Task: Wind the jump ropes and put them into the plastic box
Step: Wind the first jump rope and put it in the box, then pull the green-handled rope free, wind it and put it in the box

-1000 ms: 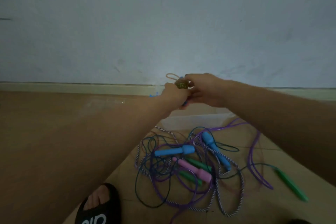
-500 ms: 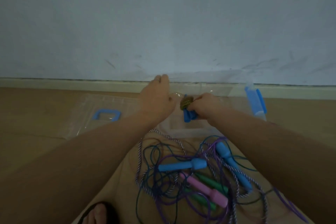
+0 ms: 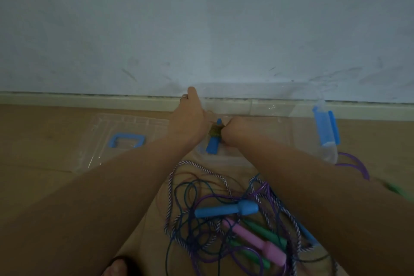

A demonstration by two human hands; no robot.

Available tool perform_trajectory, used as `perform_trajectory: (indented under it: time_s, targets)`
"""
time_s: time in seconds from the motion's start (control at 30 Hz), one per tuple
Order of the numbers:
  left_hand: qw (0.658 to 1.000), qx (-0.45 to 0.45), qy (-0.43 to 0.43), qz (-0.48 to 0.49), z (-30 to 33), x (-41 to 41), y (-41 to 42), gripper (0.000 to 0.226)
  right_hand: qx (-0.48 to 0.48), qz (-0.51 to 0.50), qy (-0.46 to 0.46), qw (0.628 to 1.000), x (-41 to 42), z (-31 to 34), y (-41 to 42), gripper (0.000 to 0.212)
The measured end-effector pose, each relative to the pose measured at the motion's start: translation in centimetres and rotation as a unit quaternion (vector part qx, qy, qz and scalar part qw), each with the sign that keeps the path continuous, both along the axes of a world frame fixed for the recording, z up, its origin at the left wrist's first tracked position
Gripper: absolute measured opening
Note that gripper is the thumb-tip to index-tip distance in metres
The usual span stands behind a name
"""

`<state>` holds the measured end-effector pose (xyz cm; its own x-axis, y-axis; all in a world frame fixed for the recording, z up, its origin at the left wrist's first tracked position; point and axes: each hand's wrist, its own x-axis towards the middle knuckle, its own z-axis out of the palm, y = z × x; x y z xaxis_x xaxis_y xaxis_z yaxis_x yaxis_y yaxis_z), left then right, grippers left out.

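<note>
One wound jump rope bundle (image 3: 215, 134), blue-handled, bound with a band, over the clear plastic box (image 3: 268, 116); right hand (image 3: 233, 132) grips it, left hand (image 3: 190, 119) extended, fingers straight. Light, springy; hold at the binding. Loose ropes (image 3: 224, 219) tangled nearby.

A pale, bluish-grey wall (image 3: 201, 24) fills the upper half of the view, marked with faint dark scuffs low down. A cream skirting board (image 3: 67, 99) runs along its base. Below lies a tan floor (image 3: 33, 141). The light is dim.
</note>
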<state>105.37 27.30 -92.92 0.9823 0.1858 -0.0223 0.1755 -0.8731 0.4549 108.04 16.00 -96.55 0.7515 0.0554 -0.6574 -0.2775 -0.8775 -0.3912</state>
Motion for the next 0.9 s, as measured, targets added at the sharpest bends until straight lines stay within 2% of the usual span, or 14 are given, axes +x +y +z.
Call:
perform_trajectory:
  time_s: [0.1, 0.13, 0.23, 0.27, 0.33, 0.37, 0.43, 0.47, 0.6, 0.73, 0.83, 0.9]
  targets:
    - [1.000, 0.028, -0.004, -0.007, -0.1, 0.1, 0.2, 0.025, 0.051, -0.076, 0.046, 0.995, 0.0, 0.2, -0.6, 0.035]
    - [0.999, 0.034, -0.003, -0.010, 0.0, 0.1, 0.2, 0.025, 0.034, -0.060, 0.061, 0.996, 0.5, 0.6, -0.6, 0.036]
    - [0.998, 0.064, 0.010, -0.020, 0.5, -0.1, 0.2, 0.032, -0.024, 0.129, 0.002, 0.991, -0.6, 1.3, -2.3, 0.037]
    - [0.997, 0.081, 0.015, -0.016, 0.8, -0.3, 0.1, 0.038, -0.022, 0.132, -0.003, 0.991, -0.6, 1.6, -2.6, 0.035]
    - [0.994, 0.106, 0.007, -0.001, 1.7, -0.6, -0.2, 0.048, 0.082, -0.019, 0.006, 0.996, -0.4, 2.9, -3.6, 0.024]
    - [0.994, 0.112, -0.006, 0.005, 2.2, -0.7, -0.5, 0.049, 0.093, -0.041, -0.023, 0.995, -0.6, 3.4, -4.4, 0.018]
    - [0.994, 0.105, -0.039, -0.001, 3.4, -1.3, -1.3, 0.043, 0.073, -0.022, -0.098, 0.992, -0.9, 4.4, -5.8, 0.016]
    - [0.993, 0.100, -0.051, -0.016, 3.9, -1.6, -1.9, 0.039, 0.065, -0.025, -0.125, 0.990, -1.2, 5.0, -6.5, 0.011]
    - [0.978, 0.141, -0.084, -0.131, 5.8, -3.8, -4.9, 0.031, 0.090, -0.036, -0.256, 0.962, -3.8, 7.4, -8.6, 0.025]
    - [0.932, 0.176, -0.088, -0.303, 5.9, -6.6, -7.5, 0.024, 0.041, 0.022, -0.340, 0.939, -7.5, 9.5, -10.3, 0.019]
    - [0.926, 0.179, -0.064, -0.327, 5.7, -8.3, -8.1, 0.016, -0.006, 0.089, -0.355, 0.930, -10.5, 9.3, -11.9, 0.014]
    - [0.932, 0.185, -0.014, -0.312, 5.8, -9.2, -8.3, 0.008, -0.009, 0.121, -0.295, 0.948, -12.2, 7.9, -13.1, 0.013]
